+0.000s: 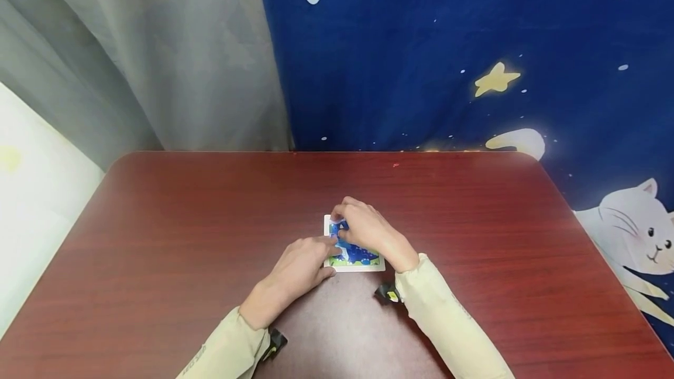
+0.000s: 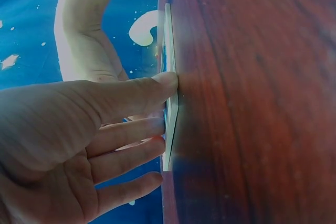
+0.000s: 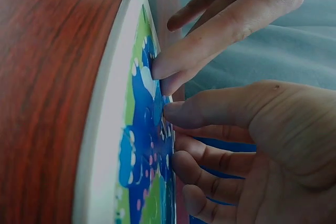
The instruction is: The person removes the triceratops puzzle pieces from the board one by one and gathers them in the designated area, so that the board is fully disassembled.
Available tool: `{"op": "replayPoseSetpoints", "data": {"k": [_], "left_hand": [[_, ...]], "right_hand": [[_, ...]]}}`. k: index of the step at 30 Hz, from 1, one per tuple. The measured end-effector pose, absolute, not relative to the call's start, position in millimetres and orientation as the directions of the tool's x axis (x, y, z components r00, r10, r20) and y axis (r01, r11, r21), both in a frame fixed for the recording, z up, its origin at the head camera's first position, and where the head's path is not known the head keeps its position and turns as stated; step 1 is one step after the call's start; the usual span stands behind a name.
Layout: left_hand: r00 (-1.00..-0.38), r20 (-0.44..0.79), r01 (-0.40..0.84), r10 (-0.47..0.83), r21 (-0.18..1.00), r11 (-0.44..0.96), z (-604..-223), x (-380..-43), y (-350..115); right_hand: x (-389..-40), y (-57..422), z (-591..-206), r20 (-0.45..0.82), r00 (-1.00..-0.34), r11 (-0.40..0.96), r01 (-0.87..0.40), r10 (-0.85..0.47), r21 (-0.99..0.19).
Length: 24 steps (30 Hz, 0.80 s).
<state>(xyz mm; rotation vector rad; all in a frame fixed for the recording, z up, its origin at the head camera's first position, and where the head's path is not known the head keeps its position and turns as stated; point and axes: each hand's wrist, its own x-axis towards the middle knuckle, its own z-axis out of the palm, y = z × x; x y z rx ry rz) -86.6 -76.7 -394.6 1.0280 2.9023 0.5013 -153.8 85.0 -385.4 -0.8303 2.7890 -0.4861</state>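
A small jigsaw puzzle point(image 1: 362, 255) in a white frame lies flat on the table, showing a blue, spotted cartoon figure over green. My left hand point(image 1: 304, 259) is at its left side, thumb at the frame's edge point(image 2: 172, 114) and extended fingertips touching the picture. From the far right my right hand point(image 1: 367, 227) reaches over the puzzle and covers its upper right part. In the right wrist view, the right thumb point(image 3: 181, 114) touches the picture, its bent fingers close beside it. No lifted piece shows between them.
The reddish-brown wooden table point(image 1: 210, 209) stretches out on all sides of the puzzle. A tiny red bit point(image 1: 396, 165) lies near its far edge. Behind hang a grey curtain point(image 1: 210, 63) and a blue one point(image 1: 395, 45) with stars and a white cat.
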Motion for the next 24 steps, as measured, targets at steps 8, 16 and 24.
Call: {"op": "replayPoseSetpoints", "data": {"k": [8, 16, 24], "left_hand": [[-0.777, 0.096, 0.619, 0.622, 0.296, 0.727, -394.8, -87.3, -76.1], [-0.778, 0.089, 0.617, 0.622, 0.292, 0.731, -394.6, -89.2, -76.1], [-0.778, 0.095, 0.617, 0.621, 0.302, 0.727, -396.0, -88.8, -76.6]], "right_hand": [[-153.1, 85.7, -385.4, -0.065, -0.819, 0.781, -0.517, -0.57, -0.35], [-153.9, 84.6, -384.4, -0.017, -0.801, 0.763, -0.563, -0.598, -0.319], [-152.8, 82.3, -388.9, 0.018, -0.822, 0.76, -0.535, -0.57, -0.368]]}}
